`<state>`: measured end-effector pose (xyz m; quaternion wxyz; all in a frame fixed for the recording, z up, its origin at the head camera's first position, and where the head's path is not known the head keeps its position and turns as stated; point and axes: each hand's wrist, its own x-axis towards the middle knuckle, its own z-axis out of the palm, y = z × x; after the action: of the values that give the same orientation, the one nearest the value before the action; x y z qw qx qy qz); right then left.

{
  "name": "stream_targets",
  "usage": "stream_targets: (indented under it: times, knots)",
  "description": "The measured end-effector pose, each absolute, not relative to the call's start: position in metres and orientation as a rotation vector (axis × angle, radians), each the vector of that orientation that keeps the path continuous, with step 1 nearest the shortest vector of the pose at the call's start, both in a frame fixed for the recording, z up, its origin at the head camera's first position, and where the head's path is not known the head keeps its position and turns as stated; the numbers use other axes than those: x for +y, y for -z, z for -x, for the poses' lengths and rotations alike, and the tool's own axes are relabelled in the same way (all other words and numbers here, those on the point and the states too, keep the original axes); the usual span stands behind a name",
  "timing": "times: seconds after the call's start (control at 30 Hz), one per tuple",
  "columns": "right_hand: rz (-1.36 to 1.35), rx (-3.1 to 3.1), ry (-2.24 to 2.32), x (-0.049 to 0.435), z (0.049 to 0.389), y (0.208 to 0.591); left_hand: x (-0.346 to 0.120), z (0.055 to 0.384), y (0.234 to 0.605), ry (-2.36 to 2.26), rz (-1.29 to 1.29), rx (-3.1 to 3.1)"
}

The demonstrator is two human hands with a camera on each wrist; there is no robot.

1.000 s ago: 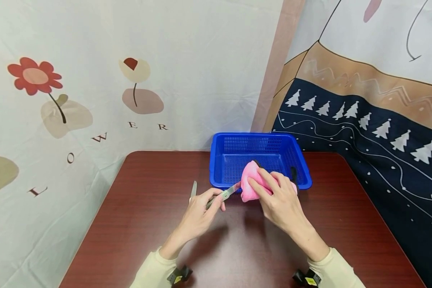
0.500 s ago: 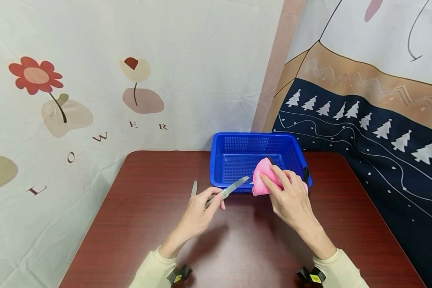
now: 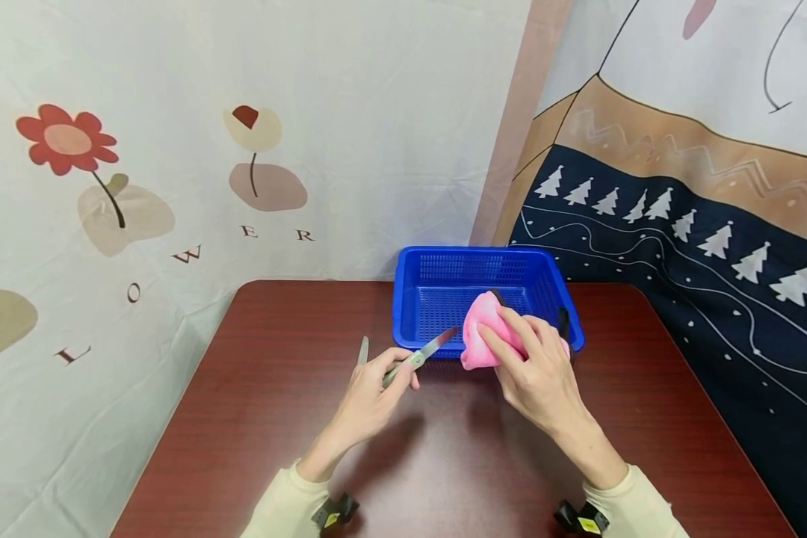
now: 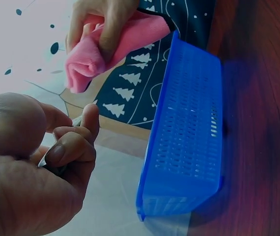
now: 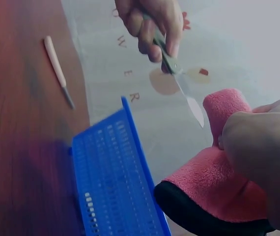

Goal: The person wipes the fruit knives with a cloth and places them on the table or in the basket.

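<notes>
While the left hand point(image 3: 366, 396) pinches a knife point(image 3: 414, 362) by its pale green handle, thumb and fingers curled round it, the right hand point(image 3: 538, 373) grips a bunched pink cloth point(image 3: 479, 332) with a black edge. The knife's blade point(image 3: 436, 344) points right and away toward the far side, its tip just beside the left end of the cloth; the right wrist view shows a narrow gap between the two. In the head view the blade looks reddish toward its tip. Both hands are raised over the table point(image 3: 282, 359), a dark red-brown top with a wood grain, and their shadows fall on its near part. A blue basket point(image 3: 471, 252) with perforated walls stands at the far edge, right of the left hand; the cloth hangs before its near right part, and whether it touches the rim cannot be told. To the left of the left hand a second knife point(image 5: 55, 64) with a pinkish handle lies on the table, mostly hidden by that hand in the head view. Pale sleeves point(image 3: 635, 504) cover both forearms. Beyond the table hang a white sheet point(image 3: 376, 112) printed with flowers and letters and, at the right, a navy sheet point(image 3: 619, 224) with white trees.
</notes>
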<state>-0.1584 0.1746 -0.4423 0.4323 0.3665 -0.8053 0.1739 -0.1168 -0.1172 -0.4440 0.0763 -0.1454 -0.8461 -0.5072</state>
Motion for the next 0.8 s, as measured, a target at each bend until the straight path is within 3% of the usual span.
stream_targets:
  times: [0.8]
  knots:
    - [-1.071,-1.983,-0.328,0.126,0.142,0.453,-0.114,0.118,0.449,1.357,0.528,-2.520]
